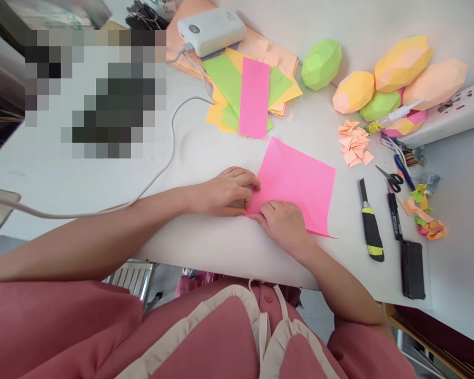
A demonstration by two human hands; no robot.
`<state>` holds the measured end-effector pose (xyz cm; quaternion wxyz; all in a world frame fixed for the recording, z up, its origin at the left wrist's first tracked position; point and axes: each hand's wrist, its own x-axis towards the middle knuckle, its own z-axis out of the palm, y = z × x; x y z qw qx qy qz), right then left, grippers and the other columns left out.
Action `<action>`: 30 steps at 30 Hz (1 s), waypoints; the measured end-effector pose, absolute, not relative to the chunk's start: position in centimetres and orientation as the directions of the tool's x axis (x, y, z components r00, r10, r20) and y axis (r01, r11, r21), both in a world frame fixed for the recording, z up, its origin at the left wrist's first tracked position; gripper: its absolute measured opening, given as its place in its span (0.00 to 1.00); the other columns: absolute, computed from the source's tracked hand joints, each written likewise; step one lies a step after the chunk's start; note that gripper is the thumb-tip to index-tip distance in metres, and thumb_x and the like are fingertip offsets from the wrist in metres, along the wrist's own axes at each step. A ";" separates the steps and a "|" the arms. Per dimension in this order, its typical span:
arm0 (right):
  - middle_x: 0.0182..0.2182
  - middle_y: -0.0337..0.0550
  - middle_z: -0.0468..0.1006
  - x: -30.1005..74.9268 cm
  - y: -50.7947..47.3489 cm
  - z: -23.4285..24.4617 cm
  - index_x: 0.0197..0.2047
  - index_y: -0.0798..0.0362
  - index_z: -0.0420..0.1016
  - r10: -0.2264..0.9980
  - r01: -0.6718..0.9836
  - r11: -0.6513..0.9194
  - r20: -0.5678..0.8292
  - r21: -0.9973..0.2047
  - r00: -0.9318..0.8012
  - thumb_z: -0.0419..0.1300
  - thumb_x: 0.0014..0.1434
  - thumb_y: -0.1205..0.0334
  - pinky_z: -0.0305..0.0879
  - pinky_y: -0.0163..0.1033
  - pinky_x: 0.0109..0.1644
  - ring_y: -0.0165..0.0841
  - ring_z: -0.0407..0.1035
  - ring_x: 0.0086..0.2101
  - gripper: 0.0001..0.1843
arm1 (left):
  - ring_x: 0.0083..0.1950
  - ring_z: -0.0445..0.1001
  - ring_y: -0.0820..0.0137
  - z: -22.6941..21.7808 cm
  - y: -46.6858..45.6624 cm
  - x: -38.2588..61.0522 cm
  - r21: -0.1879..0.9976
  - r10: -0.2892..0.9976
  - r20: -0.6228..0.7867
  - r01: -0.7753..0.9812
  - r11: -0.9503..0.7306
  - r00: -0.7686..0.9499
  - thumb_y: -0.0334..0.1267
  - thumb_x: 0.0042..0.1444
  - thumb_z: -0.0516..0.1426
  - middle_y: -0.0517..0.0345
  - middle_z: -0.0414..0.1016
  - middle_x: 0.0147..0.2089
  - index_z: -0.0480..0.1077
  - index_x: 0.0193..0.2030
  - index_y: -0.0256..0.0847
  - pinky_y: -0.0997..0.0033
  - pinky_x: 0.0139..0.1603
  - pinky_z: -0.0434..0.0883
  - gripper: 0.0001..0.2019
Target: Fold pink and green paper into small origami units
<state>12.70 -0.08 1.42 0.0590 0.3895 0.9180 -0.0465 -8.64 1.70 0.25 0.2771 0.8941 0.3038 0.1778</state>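
Note:
A bright pink square of paper (296,181) lies on the white table (205,152) in front of me. My left hand (225,190) rests at the sheet's near left corner, fingers curled and pinching its edge. My right hand (282,221) sits just to the right on the sheet's near edge, fingers bent and pressing the same corner down. Both hands meet at that corner, which looks folded over.
A stack of green, yellow and pink paper (248,92) lies behind, with a white power bank (211,30) and its cable. Folded paper shapes (398,73) sit far right. A utility knife (370,221), scissors (391,179), a marker and paper scraps (354,143) lie at right.

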 end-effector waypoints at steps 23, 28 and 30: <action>0.19 0.40 0.69 13.0 -0.1 0.7 0.24 0.56 0.71 0.693 0.693 0.720 -0.023 -0.036 -0.721 0.48 0.67 0.49 0.41 0.37 0.28 0.29 0.56 0.21 0.27 | 0.61 0.66 0.61 -0.3 -0.7 -10.9 0.475 0.526 0.384 0.327 -0.817 0.759 0.29 0.63 0.50 0.47 0.73 0.54 0.72 0.47 0.40 0.55 0.60 0.66 0.12; 0.18 0.40 0.67 13.1 -0.1 0.6 0.23 0.56 0.70 0.682 0.681 0.732 0.009 -0.036 -0.732 0.45 0.68 0.49 0.40 0.38 0.28 0.29 0.55 0.21 0.28 | 0.61 0.65 0.61 -0.9 -1.8 -10.4 0.402 0.530 0.401 0.376 -0.835 0.748 0.26 0.63 0.49 0.48 0.72 0.55 0.70 0.51 0.39 0.53 0.63 0.64 0.14; 0.18 0.40 0.67 13.1 -0.2 0.5 0.22 0.56 0.69 0.684 0.683 0.729 0.007 -0.036 -0.729 0.45 0.68 0.49 0.39 0.38 0.28 0.28 0.55 0.21 0.29 | 0.59 0.67 0.62 -0.8 -1.8 -9.9 0.401 0.523 0.402 0.369 -0.839 0.752 0.27 0.64 0.48 0.48 0.74 0.51 0.71 0.49 0.38 0.55 0.62 0.65 0.13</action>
